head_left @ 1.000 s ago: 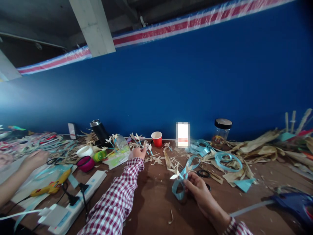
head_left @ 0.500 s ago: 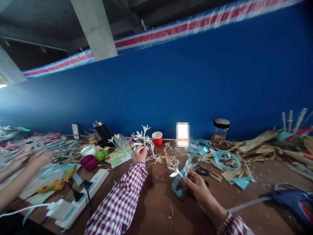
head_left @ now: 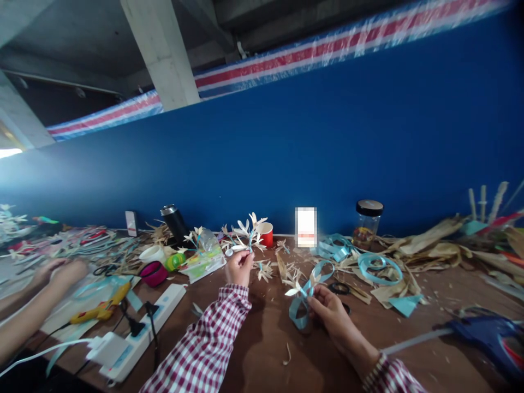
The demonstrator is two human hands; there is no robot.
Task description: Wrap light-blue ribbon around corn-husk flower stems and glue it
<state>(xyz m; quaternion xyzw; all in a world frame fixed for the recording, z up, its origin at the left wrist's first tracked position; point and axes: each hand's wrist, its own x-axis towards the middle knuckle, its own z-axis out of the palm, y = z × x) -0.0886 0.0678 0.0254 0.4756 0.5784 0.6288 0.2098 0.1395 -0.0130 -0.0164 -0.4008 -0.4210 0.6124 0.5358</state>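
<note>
My left hand (head_left: 240, 267) is closed, its thumb and fingers pinching the blue-wrapped stem of a spray of pale husk flowers (head_left: 250, 232). The spray stands upright in front of a red paper cup (head_left: 267, 234). Lower and to the right, my right hand (head_left: 329, 308) grips a small husk flower (head_left: 295, 288) bound with light blue ribbon (head_left: 298, 314). That ribbon loops above and below the fingers. Beside this hand lies a black ring-shaped item (head_left: 339, 287), partly hidden. A loose husk flower (head_left: 264, 270) lies on the table near my left hand.
To the left are a power strip (head_left: 143, 333), a yellow glue gun (head_left: 102, 308) and a co-worker's hands (head_left: 61, 273). A blue glue gun (head_left: 487, 338) lies at right. Ribbon coils (head_left: 380, 268), dried husks (head_left: 429, 240) and a lidded jar (head_left: 368, 224) stand or lie behind.
My left hand has shifted slightly right and nearer, and the flower spray in it now shows more blossoms, overlapping the red cup. My right hand stays with its ribboned flower.
</note>
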